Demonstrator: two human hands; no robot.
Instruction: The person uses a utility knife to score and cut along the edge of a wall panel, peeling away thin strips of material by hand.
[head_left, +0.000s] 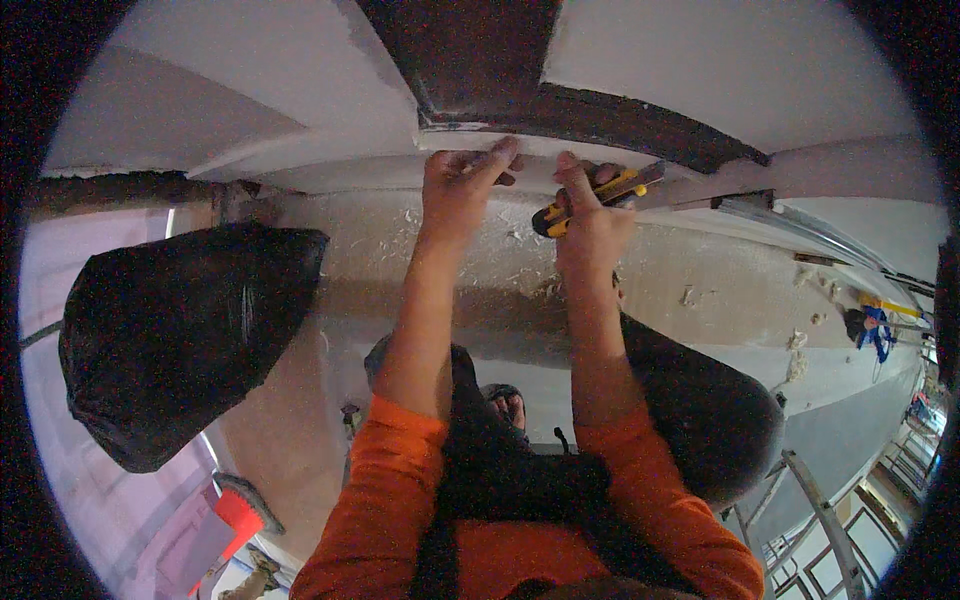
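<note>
Above me a narrow white strip [548,147] of board lies along the edge of a dark recess [470,60] in the white ceiling. My left hand [455,195] is raised to the strip, its fingers bent and closed at the lower edge. My right hand [597,235] is closed round a yellow and black utility knife [548,220], whose tip end points right. The forefinger and thumb of that hand reach up to the strip, close beside the left hand. Whether the knife's blade is out I cannot make out.
A full black plastic bag [190,340] stands at the left, with a red broom [238,515] below it. Metal profiles [810,235] run along the right. A ladder [825,520] stands at the lower right. White debris [515,225] speckles the brown surface beneath my hands.
</note>
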